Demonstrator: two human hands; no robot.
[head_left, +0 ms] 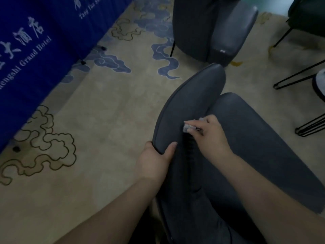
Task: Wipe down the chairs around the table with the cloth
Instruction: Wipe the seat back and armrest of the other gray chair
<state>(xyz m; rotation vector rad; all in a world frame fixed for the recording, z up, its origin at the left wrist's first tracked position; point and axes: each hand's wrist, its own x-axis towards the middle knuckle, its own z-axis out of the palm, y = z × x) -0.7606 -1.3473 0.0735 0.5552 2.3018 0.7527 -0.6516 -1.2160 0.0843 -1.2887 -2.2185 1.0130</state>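
Note:
A dark grey padded chair (190, 95) fills the lower middle of the head view, its backrest on the left and its seat (263, 138) on the right. My left hand (154, 162) grips the backrest's top edge, thumb over the front face. My right hand (209, 132) pinches a small grey cloth (187, 128) and presses it into the crease where backrest meets seat. Most of the cloth is hidden under my fingers.
A second grey chair (219, 29) stands farther back. Black hairpin table legs (299, 76) and a dark chair (309, 14) sit at the right. A blue hotel banner (35, 50) lines the left side over patterned beige carpet (96, 120).

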